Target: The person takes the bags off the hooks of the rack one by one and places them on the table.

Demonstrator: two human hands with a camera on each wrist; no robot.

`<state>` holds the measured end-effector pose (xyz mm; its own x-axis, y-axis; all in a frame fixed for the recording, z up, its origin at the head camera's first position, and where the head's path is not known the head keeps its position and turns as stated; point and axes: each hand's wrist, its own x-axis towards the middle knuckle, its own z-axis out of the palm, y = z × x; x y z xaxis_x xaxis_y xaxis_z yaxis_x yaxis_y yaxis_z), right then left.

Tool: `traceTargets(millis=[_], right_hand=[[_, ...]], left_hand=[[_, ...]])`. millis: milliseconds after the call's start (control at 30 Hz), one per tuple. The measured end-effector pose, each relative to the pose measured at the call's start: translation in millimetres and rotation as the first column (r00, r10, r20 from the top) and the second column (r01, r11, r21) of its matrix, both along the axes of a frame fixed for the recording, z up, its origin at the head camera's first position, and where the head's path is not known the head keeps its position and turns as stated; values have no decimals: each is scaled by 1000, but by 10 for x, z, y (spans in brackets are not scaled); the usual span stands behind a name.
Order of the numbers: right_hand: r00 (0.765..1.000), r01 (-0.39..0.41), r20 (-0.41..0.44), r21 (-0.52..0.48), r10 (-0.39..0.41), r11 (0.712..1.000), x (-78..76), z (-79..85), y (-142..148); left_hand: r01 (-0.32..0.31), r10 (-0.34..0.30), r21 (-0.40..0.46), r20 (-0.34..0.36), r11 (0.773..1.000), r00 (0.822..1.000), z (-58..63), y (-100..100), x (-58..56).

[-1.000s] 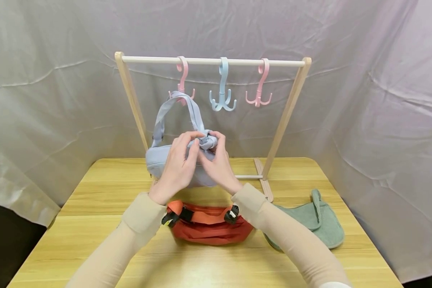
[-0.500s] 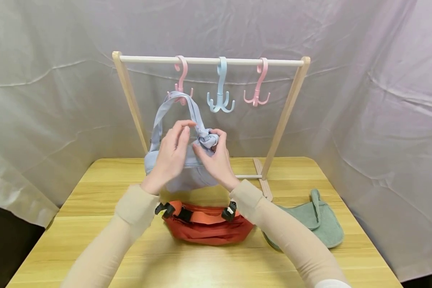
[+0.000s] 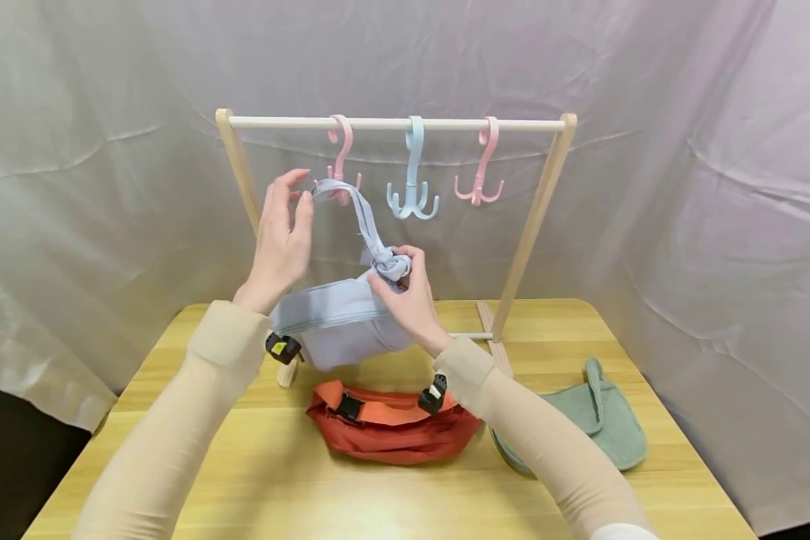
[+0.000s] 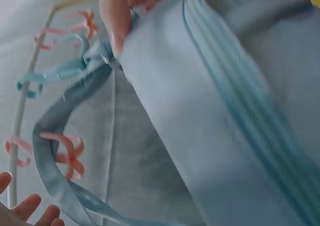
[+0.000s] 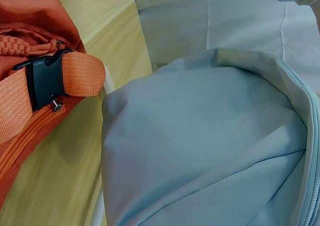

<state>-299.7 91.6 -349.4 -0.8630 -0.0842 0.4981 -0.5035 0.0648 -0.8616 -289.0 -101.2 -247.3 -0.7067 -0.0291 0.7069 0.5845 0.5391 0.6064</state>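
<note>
A light blue bag [image 3: 344,300] hangs tilted in front of the rack. Its strap [image 3: 366,217] arches up to the left pink hook [image 3: 340,169]; in the left wrist view the strap crosses that hook's prongs [image 4: 67,153]. My right hand [image 3: 412,296] grips the knotted end [image 3: 391,264] of the strap, just above the bag's top. My left hand [image 3: 282,232] is raised beside the strap's upper left, fingers spread and holding nothing. Those fingers [image 4: 27,206] show near the strap in the left wrist view. In the right wrist view the bag's side [image 5: 210,136] hides the right hand.
The wooden rack's white bar [image 3: 277,122] also bears a blue hook [image 3: 412,172] and a second pink hook [image 3: 481,165]. On the table [image 3: 256,465] lie a red-orange waist bag [image 3: 398,435] and a green bag [image 3: 621,427]. A grey curtain [image 3: 648,225] stands behind.
My left hand has left the strap's knot and moved up and left to the top of the strap. The right hand keeps its grip on the knot. The bag has tilted more.
</note>
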Motion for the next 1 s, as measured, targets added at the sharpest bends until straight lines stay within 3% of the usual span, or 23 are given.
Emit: traceTargets(millis=[167, 333, 500, 733, 900, 1000], right_hand=[[998, -69, 0, -55, 69, 996, -27, 0, -9], [996, -86, -9, -72, 86, 994, -46, 14, -4], [996, -92, -4, -62, 92, 994, -63, 17, 6], [996, -83, -23, -14, 83, 996, -60, 35, 47], [997, -14, -72, 99, 21, 995, -70, 44, 75], [990, 74, -136, 178, -50, 981, -82, 65, 91]], left_hand=[[25, -21, -28, 140, 999, 990, 60, -129, -140], [90, -76, -35, 293, 995, 953, 160, -247, -236], [190, -170, -28, 331, 981, 928, 179, -278, -311], [324, -334, 94, 393, 941, 857, 151, -241, -381], [361, -363, 78, 370, 929, 855, 126, -243, -399], [339, -332, 45, 369, 940, 868, 120, -246, -399]])
